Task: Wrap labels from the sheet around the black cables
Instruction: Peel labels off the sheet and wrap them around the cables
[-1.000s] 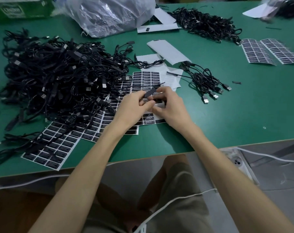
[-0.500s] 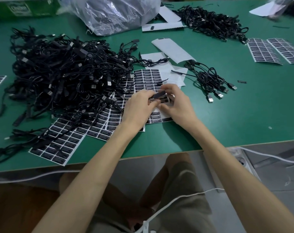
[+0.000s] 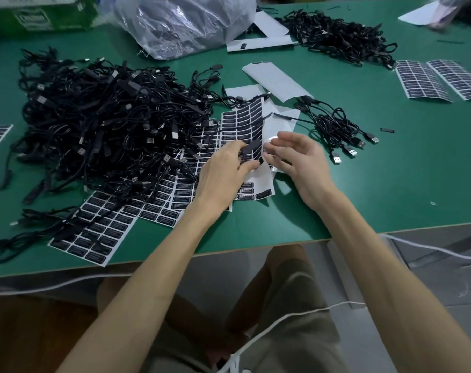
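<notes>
Two hands hover over the label sheet (image 3: 242, 122), so labels are easy to reach. Our left hand (image 3: 223, 170) pinches one black cable (image 3: 251, 148) right above the sheet. Our right hand (image 3: 296, 157) has loose, open fingers (image 3: 288, 137) and holds nothing. The big cable pile (image 3: 107, 117) lies close on the desk (image 3: 390, 184).

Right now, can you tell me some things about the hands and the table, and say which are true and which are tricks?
1. The left hand pinches a black cable. True.
2. The right hand grips a cable. False: its fingers are spread and hold nothing.
3. The big cable pile lies left of both hands. True.
4. The table is red. False: it is green.
5. The plastic bag sits at the table's near edge. False: it lies at the far side.
</notes>
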### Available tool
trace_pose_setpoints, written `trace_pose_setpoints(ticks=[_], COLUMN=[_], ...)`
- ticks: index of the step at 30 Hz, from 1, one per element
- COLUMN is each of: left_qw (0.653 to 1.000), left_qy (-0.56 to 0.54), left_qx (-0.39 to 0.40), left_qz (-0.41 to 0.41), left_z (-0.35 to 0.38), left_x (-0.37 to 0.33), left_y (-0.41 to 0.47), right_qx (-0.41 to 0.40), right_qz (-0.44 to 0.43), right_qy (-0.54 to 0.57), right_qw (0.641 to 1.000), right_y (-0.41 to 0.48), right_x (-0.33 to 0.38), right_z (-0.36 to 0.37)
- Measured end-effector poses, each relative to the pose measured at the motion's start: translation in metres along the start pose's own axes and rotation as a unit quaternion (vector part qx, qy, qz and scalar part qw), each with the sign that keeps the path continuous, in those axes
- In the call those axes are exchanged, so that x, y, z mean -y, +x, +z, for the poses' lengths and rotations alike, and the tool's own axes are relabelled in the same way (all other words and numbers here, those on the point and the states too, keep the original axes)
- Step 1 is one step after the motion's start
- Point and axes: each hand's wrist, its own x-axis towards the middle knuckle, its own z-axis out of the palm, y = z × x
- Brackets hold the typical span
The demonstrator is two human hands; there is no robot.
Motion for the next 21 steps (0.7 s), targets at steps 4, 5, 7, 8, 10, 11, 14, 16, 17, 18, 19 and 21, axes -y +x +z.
trace_pose_setpoints(ticks=[4,5,7,8,10,11,14,16,17,18,19,21], left_qw=[1.000,1.000,0.999,0.999,0.999,0.999,0.999,0.999,1.000,1.000,1.000,1.000], left_qy=[-0.012,-0.017,-0.027,-0.031,-0.038,-0.040,-0.034,-0.029,-0.028,-0.026,-0.024,-0.027], left_qx=[-0.002,-0.002,-0.008,-0.013,-0.017,-0.016,-0.015,-0.010,-0.006,-0.002,0.001,0.004], left_qz=[-0.005,-0.009,-0.015,-0.018,-0.022,-0.023,-0.018,-0.014,-0.012,-0.009,-0.004,0.009], left_z=[-0.001,-0.001,-0.001,0.000,0.000,0.000,-0.001,-0.001,-0.001,-0.001,-0.001,-0.001], left_x=[0.000,0.000,0.002,0.003,0.004,0.004,0.004,0.004,0.004,0.004,0.004,0.003], left_y=[0.000,0.001,0.001,0.001,0.001,0.001,0.001,0.001,0.001,0.001,0.001,0.000], right_qx=[0.005,0.007,0.011,0.013,0.019,0.023,0.035,0.043,0.048,0.053,0.057,0.062], right_qz=[-0.019,-0.027,-0.045,-0.052,-0.059,-0.062,-0.062,-0.058,-0.058,-0.059,-0.060,-0.060], right_qy=[-0.091,-0.125,-0.185,-0.205,-0.222,-0.227,-0.228,-0.209,-0.199,-0.191,-0.186,-0.181], right_qw=[0.996,0.992,0.982,0.977,0.973,0.972,0.971,0.975,0.977,0.978,0.979,0.980], right_y=[0.001,0.002,0.003,0.003,0.003,0.003,0.003,0.003,0.002,0.002,0.002,0.001], right_x=[-0.005,-0.006,-0.009,-0.010,-0.011,-0.011,-0.012,-0.011,-0.010,-0.010,-0.009,-0.008], right_z=[0.005,0.006,0.008,0.008,0.008,0.008,0.006,0.004,0.003,0.003,0.002,0.003])
